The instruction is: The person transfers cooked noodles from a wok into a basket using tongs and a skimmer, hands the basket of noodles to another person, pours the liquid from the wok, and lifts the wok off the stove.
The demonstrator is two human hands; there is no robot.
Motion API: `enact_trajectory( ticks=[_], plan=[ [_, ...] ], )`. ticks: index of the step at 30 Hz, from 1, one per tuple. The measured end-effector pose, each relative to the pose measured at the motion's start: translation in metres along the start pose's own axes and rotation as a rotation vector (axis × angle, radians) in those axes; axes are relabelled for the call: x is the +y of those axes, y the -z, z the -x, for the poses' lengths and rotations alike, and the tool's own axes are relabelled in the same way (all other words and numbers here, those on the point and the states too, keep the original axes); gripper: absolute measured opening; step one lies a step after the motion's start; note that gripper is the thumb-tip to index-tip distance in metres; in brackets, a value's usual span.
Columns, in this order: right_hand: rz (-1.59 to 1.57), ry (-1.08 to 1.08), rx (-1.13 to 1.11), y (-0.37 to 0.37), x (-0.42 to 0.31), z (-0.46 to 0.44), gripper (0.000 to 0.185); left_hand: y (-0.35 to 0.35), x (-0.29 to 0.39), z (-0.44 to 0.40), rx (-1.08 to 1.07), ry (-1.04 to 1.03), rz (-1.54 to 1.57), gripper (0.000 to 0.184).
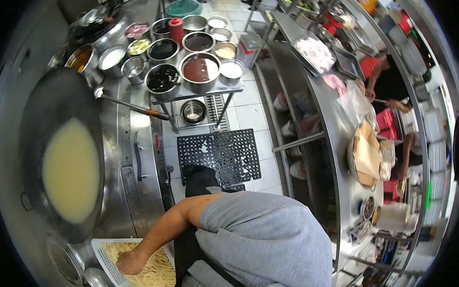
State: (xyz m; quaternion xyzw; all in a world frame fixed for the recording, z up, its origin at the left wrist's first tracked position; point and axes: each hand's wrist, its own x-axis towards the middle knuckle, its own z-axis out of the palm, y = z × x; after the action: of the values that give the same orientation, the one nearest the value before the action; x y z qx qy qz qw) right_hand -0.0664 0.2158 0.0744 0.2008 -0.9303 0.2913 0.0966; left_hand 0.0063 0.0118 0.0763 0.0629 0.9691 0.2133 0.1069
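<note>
My right hand [131, 262] reaches into a white perforated basket [100, 252], its fingers curled down into a heap of pale noodles [156, 273]. The fingertips are hidden among the strands. My left hand is out of view behind my body. Just beyond the basket sits a large dark wok [35, 136] holding cloudy, yellowish liquid [72, 171]. A long-handled ladle [132, 107] lies across the steel counter at the wok's far end. A round metal strainer or lid [99, 279] lies beside the basket.
Several metal pots of sauces, one with reddish-brown sauce [199, 69], crowd a stand with a red bottle [176, 30]. A black perforated mat [220, 156] covers floor tiles. A steel shelf counter [335, 142] runs along the right; beyond it, a co-worker's hands [380, 98] hold something thin.
</note>
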Motion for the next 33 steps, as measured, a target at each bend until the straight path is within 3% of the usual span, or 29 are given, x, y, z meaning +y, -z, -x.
enact_trajectory(
  ticks=[4, 7, 10, 13, 16, 19, 22, 28, 31, 33],
  plan=[
    [0.272, -0.243, 0.220, 0.013, 0.026, 0.038, 0.041, -0.009, 0.009, -0.017, -0.012, -0.069, 0.004, 0.076],
    [0.004, -0.640, 0.180, -0.016, 0.064, 0.029, 0.043, -0.011, 0.013, -0.027, -0.015, -0.108, 0.010, 0.076],
    [-0.411, -0.647, -0.062, 0.030, 0.067, 0.048, 0.043, -0.012, 0.013, -0.032, -0.017, -0.124, 0.019, 0.077],
    [-0.303, -0.712, 0.048, 0.016, 0.071, 0.031, 0.043, -0.011, 0.009, -0.034, -0.005, -0.115, 0.030, 0.077],
    [-0.447, -0.768, 0.055, 0.045, 0.055, 0.039, 0.042, -0.009, 0.006, -0.034, 0.007, -0.096, 0.045, 0.078],
    [-0.402, -0.736, 0.248, 0.028, 0.056, 0.021, 0.030, -0.005, 0.001, -0.035, 0.018, -0.080, 0.058, 0.079],
    [-0.106, -0.640, 0.137, 0.008, 0.066, 0.005, 0.033, -0.001, -0.006, -0.035, 0.035, -0.056, 0.075, 0.079],
    [0.034, -0.652, 0.076, -0.005, 0.058, -0.010, 0.030, 0.005, -0.022, -0.034, 0.056, -0.015, 0.101, 0.081],
    [-0.157, -0.752, 0.177, -0.016, 0.059, -0.008, 0.031, 0.008, -0.032, -0.031, 0.074, 0.004, 0.114, 0.082],
    [-0.165, -0.589, 0.282, 0.016, 0.044, 0.020, 0.030, 0.009, -0.039, -0.029, 0.086, 0.015, 0.121, 0.082]
  ],
)
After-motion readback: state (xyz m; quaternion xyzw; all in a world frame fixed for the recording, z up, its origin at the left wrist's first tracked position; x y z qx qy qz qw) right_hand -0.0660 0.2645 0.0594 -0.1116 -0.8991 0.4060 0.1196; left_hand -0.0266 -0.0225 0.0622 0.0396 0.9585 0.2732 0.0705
